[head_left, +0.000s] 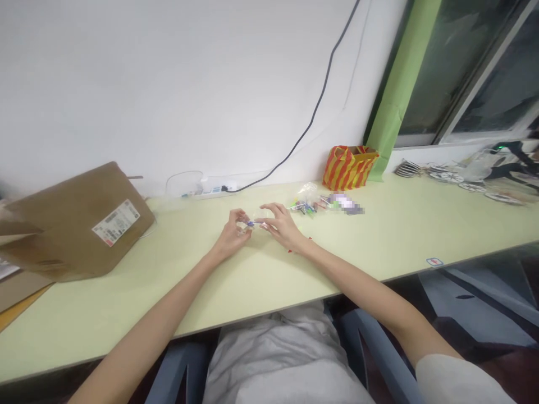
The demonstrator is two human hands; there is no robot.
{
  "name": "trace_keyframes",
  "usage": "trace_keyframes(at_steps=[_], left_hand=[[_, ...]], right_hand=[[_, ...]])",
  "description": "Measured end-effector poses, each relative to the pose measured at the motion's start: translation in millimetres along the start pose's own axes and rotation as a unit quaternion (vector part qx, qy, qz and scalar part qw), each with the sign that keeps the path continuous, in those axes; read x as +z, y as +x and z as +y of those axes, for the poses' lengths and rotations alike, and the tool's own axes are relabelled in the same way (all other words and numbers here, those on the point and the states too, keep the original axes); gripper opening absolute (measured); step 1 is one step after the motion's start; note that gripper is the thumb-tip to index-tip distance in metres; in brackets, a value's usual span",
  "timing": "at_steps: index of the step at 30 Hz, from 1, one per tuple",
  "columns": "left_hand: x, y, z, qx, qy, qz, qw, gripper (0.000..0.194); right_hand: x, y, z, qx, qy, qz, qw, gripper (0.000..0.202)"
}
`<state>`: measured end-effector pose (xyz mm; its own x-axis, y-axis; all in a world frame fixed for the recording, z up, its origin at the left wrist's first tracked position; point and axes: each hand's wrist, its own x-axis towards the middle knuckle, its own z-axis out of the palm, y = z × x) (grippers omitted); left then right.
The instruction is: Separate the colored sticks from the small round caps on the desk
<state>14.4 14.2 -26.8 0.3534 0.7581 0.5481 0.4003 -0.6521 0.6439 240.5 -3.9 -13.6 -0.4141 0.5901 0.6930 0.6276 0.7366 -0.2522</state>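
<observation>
Clear plastic with a small blue piece sits between the two hands, well in from the front edge of the pale yellow-green bench. Left hand: thumb and fingertips clamped on the plastic. Right hand: forefinger lifted apart from the thumb; the grip there is too small and blurred for me to tell whether it pinches the blue piece. Bench surface gives room between the forearms up to the front edge, and from the left hand across to the cardboard box at the left end. Small coloured pieces lie right of the right hand, toward the back edge, where a striped bag stands
</observation>
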Motion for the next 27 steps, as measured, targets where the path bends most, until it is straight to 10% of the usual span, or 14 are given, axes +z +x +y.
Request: trace_keyframes(at_steps=[7,12,17,27], left_hand=[[1.6,-1.3,-4.9,0.015,0.064,-0.050,0.997,0.073],[-0.1,-3.0,-4.5,0.017,0.113,-0.072,0.991,0.082],[-0.1,-2.8,3.2,-0.002,0.223,-0.086,0.971,0.102],[14.9,-3.7,8.9,0.034,0.166,-0.043,0.985,0.078]], right_hand=[[-8.2,-0.4,-2.7,-0.015,0.010,-0.010,1.000,0.054],[-5.5,0.0,-0.1,0.000,0.018,0.048,0.999,0.015],[-11.5,1.9,-8.2,0.007,0.016,0.119,0.993,0.017],[-29.8,-0.5,-21.5,-0.054,-0.007,0.109,0.993,0.032]])
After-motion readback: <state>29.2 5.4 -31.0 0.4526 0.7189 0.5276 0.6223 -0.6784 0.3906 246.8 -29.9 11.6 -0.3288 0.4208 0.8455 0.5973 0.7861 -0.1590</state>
